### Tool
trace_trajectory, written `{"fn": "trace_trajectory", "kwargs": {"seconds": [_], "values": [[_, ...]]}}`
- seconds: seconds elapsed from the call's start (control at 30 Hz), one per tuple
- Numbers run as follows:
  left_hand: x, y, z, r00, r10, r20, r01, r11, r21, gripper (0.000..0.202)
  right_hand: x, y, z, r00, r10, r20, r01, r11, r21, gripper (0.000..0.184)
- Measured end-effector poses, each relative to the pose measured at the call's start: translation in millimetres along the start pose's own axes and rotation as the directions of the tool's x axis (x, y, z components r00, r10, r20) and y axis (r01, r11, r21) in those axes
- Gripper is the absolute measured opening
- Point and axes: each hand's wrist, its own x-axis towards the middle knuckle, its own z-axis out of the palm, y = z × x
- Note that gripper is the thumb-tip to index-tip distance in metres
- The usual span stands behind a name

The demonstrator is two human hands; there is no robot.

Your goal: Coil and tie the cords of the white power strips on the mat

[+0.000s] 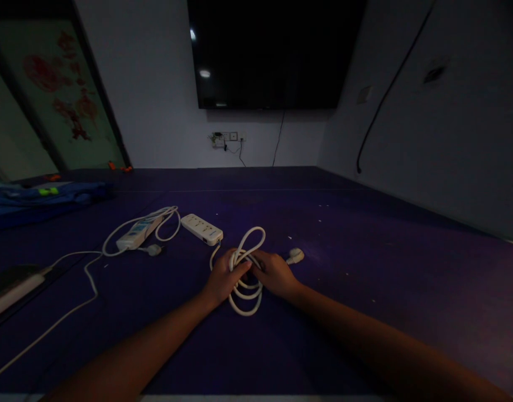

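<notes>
Pinching the coiled cord (244,296) at its waist: left hand (223,277) and right hand (275,274) both had fingers curled shut around the loops, on the tabletop (365,279). Coil's long axis ran 6 to 12 o'clock, top loop tipped toward 1. Risk, my read: loops could spring open if either grip slackened — plug (296,255) at 3 o'clock and power strip (201,229) at 11 might drag.
</notes>
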Motion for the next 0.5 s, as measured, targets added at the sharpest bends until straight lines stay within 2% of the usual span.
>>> {"fn": "trace_trajectory", "kwargs": {"seconds": [0.5], "values": [[-0.2,-0.4,0.9,1.0,-0.004,-0.006,0.004,1.0,-0.007,0.02,0.2,-1.2,-0.5,1.0,-0.004,-0.005,0.004,1.0,0.005,0.018]]}}
